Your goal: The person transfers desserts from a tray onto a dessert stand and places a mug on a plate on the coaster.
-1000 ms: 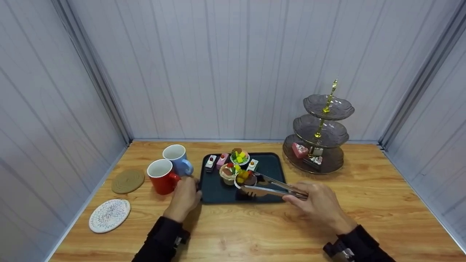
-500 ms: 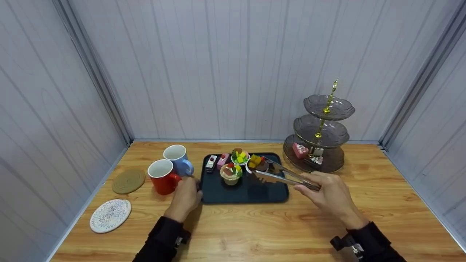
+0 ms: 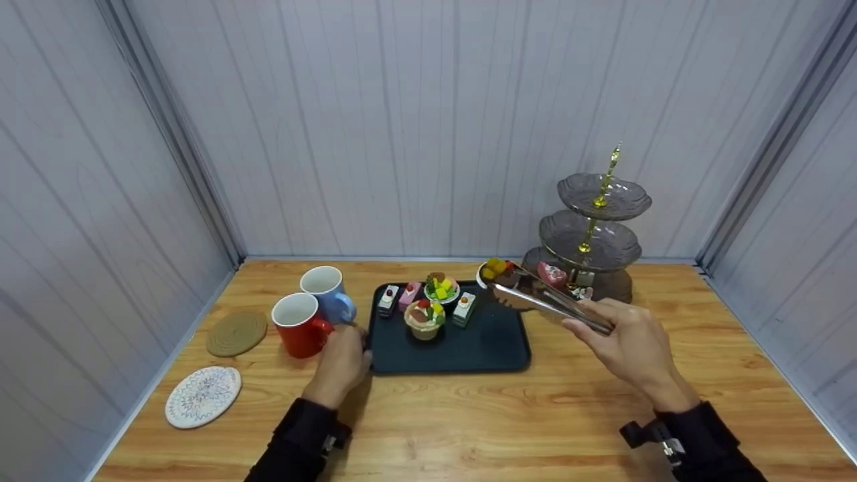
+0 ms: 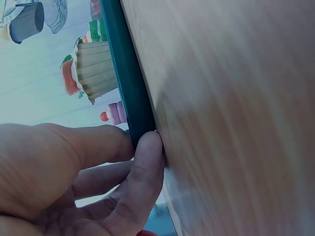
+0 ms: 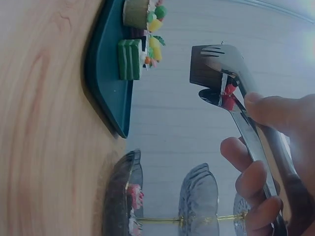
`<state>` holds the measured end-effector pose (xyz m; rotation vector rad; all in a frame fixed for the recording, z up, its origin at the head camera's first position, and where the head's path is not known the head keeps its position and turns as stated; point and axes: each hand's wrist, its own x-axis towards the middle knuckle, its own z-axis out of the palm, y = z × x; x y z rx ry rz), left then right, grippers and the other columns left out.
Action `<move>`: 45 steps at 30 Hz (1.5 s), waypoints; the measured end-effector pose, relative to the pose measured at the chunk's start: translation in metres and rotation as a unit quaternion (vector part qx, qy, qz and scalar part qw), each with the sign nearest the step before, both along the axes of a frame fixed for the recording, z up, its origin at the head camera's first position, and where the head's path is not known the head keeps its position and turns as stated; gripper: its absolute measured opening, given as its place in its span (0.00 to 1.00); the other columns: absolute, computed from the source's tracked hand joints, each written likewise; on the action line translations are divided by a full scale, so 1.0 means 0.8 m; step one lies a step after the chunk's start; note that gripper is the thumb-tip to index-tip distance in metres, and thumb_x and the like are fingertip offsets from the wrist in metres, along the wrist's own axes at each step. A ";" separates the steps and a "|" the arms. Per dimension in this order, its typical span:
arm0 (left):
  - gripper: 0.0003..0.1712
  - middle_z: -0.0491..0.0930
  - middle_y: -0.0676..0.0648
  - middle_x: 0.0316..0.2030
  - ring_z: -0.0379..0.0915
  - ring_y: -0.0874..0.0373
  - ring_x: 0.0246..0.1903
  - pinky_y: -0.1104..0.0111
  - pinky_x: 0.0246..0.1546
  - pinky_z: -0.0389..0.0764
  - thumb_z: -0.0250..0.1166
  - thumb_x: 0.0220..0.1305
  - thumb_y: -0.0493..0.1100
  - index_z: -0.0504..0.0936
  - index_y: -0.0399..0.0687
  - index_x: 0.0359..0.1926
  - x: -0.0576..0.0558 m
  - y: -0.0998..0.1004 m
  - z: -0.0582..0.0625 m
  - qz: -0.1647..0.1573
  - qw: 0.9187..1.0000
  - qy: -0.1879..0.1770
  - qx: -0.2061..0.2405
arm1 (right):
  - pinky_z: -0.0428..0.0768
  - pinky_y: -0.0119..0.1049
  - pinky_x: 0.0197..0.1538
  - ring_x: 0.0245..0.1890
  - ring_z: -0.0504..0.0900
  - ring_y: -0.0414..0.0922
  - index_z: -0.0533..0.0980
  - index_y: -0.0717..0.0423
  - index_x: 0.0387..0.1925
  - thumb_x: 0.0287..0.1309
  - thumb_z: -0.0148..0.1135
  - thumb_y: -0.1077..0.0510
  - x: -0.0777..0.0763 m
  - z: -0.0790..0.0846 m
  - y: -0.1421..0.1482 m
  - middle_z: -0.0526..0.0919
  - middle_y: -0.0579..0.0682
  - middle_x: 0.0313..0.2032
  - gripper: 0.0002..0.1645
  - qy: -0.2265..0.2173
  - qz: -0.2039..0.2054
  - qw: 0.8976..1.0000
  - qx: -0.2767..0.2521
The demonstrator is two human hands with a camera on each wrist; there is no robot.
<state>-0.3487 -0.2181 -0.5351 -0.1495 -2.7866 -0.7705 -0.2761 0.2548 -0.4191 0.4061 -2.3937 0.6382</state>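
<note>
My left hand (image 3: pixel 340 365) pinches the left rim of the dark tray (image 3: pixel 462 351), as the left wrist view shows with thumb and finger at its edge. In my right hand (image 3: pixel 633 345) are metal tongs (image 3: pixel 546 306). Their ends clamp a dark cupcake (image 5: pixel 204 73) topped with yellow fruit, held in the air above the tray's back right corner. On the tray sit a fruit tart (image 3: pixel 423 321), another fruit-topped cupcake (image 3: pixel 442 289), a green layered cake slice (image 3: pixel 463 310), a pink slice (image 3: pixel 410 296) and a dark slice (image 3: pixel 387 301).
A three-tier glass stand (image 3: pixel 592 248) is at the back right, with a pink cake (image 3: pixel 552 274) and other pieces on its bottom tier. Left of the tray stand a red mug (image 3: pixel 298 328) and a blue mug (image 3: pixel 325 291). Farther left lie a tan coaster (image 3: pixel 236 333) and a white coaster (image 3: pixel 203 397).
My right hand, with tongs and cupcake, has risen and moved right and back from the tray's middle towards the stand. The left hand has stayed at the tray rim.
</note>
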 end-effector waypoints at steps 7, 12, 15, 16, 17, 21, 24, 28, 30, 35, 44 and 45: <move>0.07 0.80 0.40 0.30 0.83 0.40 0.33 0.46 0.35 0.84 0.73 0.50 0.35 0.88 0.46 0.33 -0.018 -0.005 -0.026 0.007 1.000 0.017 -0.007 | 0.59 0.33 0.23 0.20 0.67 0.37 0.91 0.49 0.51 0.56 0.81 0.44 -0.006 0.020 0.006 0.90 0.45 0.33 0.23 0.020 -0.016 1.000 0.004; 0.11 0.82 0.35 0.33 0.86 0.34 0.35 0.44 0.34 0.85 0.71 0.48 0.34 0.90 0.44 0.36 -0.018 -0.004 -0.026 0.001 0.999 0.036 -0.015 | 0.59 0.34 0.22 0.21 0.72 0.41 0.91 0.49 0.50 0.55 0.81 0.44 -0.012 0.036 0.010 0.92 0.49 0.33 0.23 0.033 -0.042 0.999 -0.001; 0.13 0.83 0.35 0.35 0.86 0.34 0.37 0.44 0.35 0.86 0.70 0.50 0.34 0.91 0.44 0.39 -0.017 -0.004 -0.023 -0.001 1.000 0.023 -0.017 | 0.58 0.34 0.23 0.22 0.74 0.42 0.90 0.50 0.51 0.56 0.80 0.45 -0.014 0.043 0.013 0.92 0.53 0.35 0.24 0.029 -0.053 0.998 -0.006; 0.14 0.84 0.35 0.36 0.86 0.35 0.38 0.45 0.37 0.86 0.71 0.51 0.34 0.91 0.43 0.41 -0.017 -0.004 -0.022 0.000 1.000 0.016 -0.018 | 0.56 0.34 0.23 0.21 0.72 0.41 0.90 0.50 0.52 0.56 0.80 0.44 -0.015 0.045 0.014 0.92 0.53 0.35 0.24 0.027 -0.056 0.998 -0.007; 0.15 0.84 0.34 0.38 0.86 0.35 0.39 0.45 0.38 0.86 0.71 0.52 0.34 0.91 0.42 0.43 -0.017 -0.004 -0.022 0.000 1.000 0.009 -0.020 | 0.55 0.34 0.23 0.21 0.71 0.41 0.90 0.51 0.52 0.57 0.80 0.44 -0.017 0.046 0.015 0.92 0.54 0.36 0.24 0.024 -0.059 0.998 -0.008; 0.18 0.86 0.33 0.42 0.87 0.36 0.41 0.44 0.39 0.87 0.71 0.53 0.35 0.91 0.42 0.48 -0.017 -0.004 -0.022 0.006 1.000 -0.004 -0.021 | 0.52 0.34 0.22 0.17 0.62 0.38 0.90 0.51 0.53 0.58 0.78 0.40 -0.023 0.052 0.018 0.93 0.56 0.38 0.27 0.008 -0.080 0.997 -0.011; 0.18 0.86 0.34 0.40 0.87 0.37 0.39 0.44 0.37 0.87 0.72 0.52 0.35 0.91 0.42 0.46 -0.018 -0.005 -0.027 0.007 1.000 0.009 -0.017 | 0.51 0.34 0.19 0.16 0.61 0.39 0.89 0.52 0.53 0.58 0.78 0.38 -0.028 0.054 0.021 0.93 0.60 0.44 0.29 -0.014 -0.100 0.995 -0.021; 0.14 0.84 0.35 0.37 0.87 0.36 0.37 0.44 0.37 0.86 0.72 0.50 0.35 0.91 0.43 0.42 -0.018 -0.003 -0.031 0.008 0.999 0.030 -0.015 | 0.51 0.35 0.17 0.15 0.60 0.42 0.89 0.53 0.55 0.59 0.76 0.35 -0.033 0.057 0.025 0.91 0.64 0.48 0.32 -0.039 -0.123 0.991 -0.030; 0.14 0.84 0.33 0.38 0.87 0.34 0.38 0.43 0.38 0.86 0.72 0.51 0.35 0.91 0.42 0.42 -0.017 -0.001 -0.029 0.010 0.999 0.031 -0.014 | 0.50 0.35 0.16 0.14 0.58 0.41 0.88 0.53 0.56 0.60 0.74 0.33 -0.035 0.057 0.027 0.91 0.65 0.41 0.34 -0.046 -0.133 0.990 -0.029; 0.15 0.85 0.32 0.40 0.87 0.35 0.40 0.44 0.41 0.87 0.71 0.53 0.34 0.90 0.40 0.44 -0.004 0.003 -0.007 0.006 1.000 0.008 -0.004 | 0.50 0.34 0.14 0.12 0.50 0.38 0.87 0.52 0.58 0.62 0.70 0.30 -0.040 0.057 0.031 0.71 0.53 0.17 0.36 -0.063 -0.152 0.986 -0.024; 0.19 0.84 0.28 0.41 0.86 0.33 0.39 0.42 0.43 0.86 0.70 0.48 0.31 0.91 0.37 0.45 -0.009 0.004 -0.018 0.010 0.999 0.029 0.008 | 0.52 0.35 0.14 0.13 0.52 0.41 0.87 0.52 0.59 0.63 0.68 0.28 -0.050 0.057 0.032 0.63 0.47 0.14 0.38 -0.075 -0.177 0.981 -0.028; 0.20 0.84 0.28 0.42 0.86 0.33 0.40 0.41 0.43 0.86 0.70 0.48 0.31 0.91 0.37 0.46 -0.010 0.003 -0.020 0.010 0.999 0.031 0.008 | 0.52 0.35 0.14 0.13 0.52 0.41 0.86 0.52 0.59 0.63 0.68 0.28 -0.052 0.057 0.032 0.62 0.47 0.14 0.39 -0.081 -0.181 0.980 -0.030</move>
